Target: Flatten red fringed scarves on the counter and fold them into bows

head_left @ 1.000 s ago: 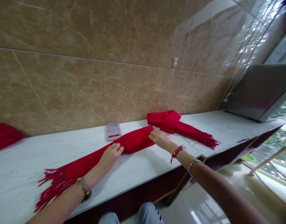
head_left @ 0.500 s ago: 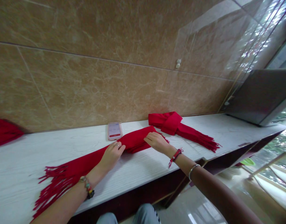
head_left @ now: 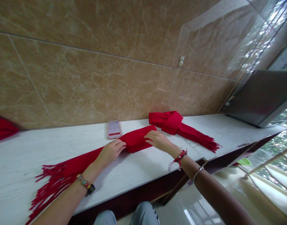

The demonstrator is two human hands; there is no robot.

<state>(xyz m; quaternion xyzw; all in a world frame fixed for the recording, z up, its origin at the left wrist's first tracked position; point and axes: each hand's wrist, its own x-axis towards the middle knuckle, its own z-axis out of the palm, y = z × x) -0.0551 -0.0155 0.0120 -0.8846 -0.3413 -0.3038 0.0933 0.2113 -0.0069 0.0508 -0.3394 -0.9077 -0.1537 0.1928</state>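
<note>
A long red scarf [head_left: 136,140] lies lengthwise on the white counter, its fringe spread at the left. Its right part is folded over in layers. My left hand [head_left: 113,150], with a ring on one finger, is closed on the scarf near its middle, fingers curled at the cloth. Toward the folded right end, my right hand [head_left: 158,140] grips the cloth with bent fingers. The fingertips of both hands are partly hidden. Just behind the right hand rests a second red scarf [head_left: 173,122], folded over in a knot-like shape, with its fringe pointing right.
A phone [head_left: 114,129] with a lit screen lies behind the scarf. At the far left is another red cloth [head_left: 2,128]. The white counter [head_left: 129,172] runs along a brown tiled wall [head_left: 87,87]. A dark grey appliance [head_left: 258,97] stands at the right end.
The view has shifted slightly. Both hands stay on the scarf in nearly the same places, and the fringe seen past the right hand is now covered.
</note>
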